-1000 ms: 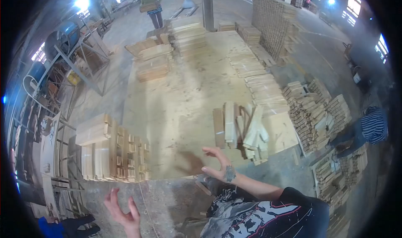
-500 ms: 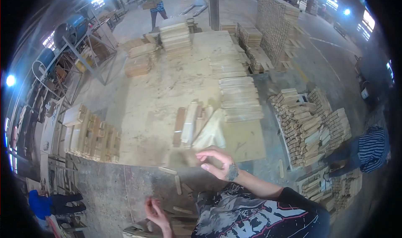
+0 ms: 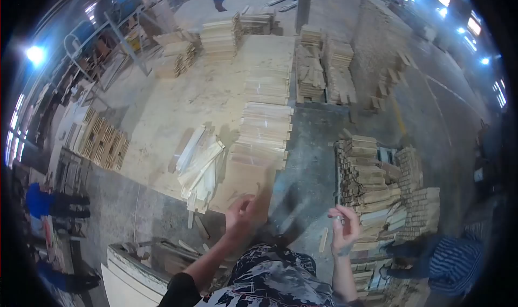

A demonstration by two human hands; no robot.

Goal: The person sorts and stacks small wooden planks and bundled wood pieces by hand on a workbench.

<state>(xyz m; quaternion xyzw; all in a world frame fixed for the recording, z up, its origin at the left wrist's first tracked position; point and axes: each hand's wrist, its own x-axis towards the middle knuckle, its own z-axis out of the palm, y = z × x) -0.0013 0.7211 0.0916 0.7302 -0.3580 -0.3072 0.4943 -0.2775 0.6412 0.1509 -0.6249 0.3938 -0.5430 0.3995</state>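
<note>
My left hand (image 3: 237,216) is over the near edge of the large wooden table (image 3: 156,113), its fingers loosely curled and apart, with nothing visible in them. Just beyond it lies a loose fanned pile of pale wood slats (image 3: 202,169). Neat rows of slats (image 3: 261,126) run along the table's right side. My right hand (image 3: 345,229) is off to the right above the floor, near the floor-level stacks of wood pieces (image 3: 367,172). Its fingers are bent, with a gap to the thumb, and I see nothing held.
Slat stacks stand at the table's left (image 3: 100,140) and far end (image 3: 220,36). Tall stacks (image 3: 380,48) stand beyond on the right. A person in a striped top (image 3: 458,258) is at the lower right; one in blue (image 3: 40,199) is at left. Wood scraps lie on the floor (image 3: 324,239).
The view has swung to the right, so the table appears farther left. My left hand has risen to the table's near edge. My right hand has moved away from the slat pile, rightward.
</note>
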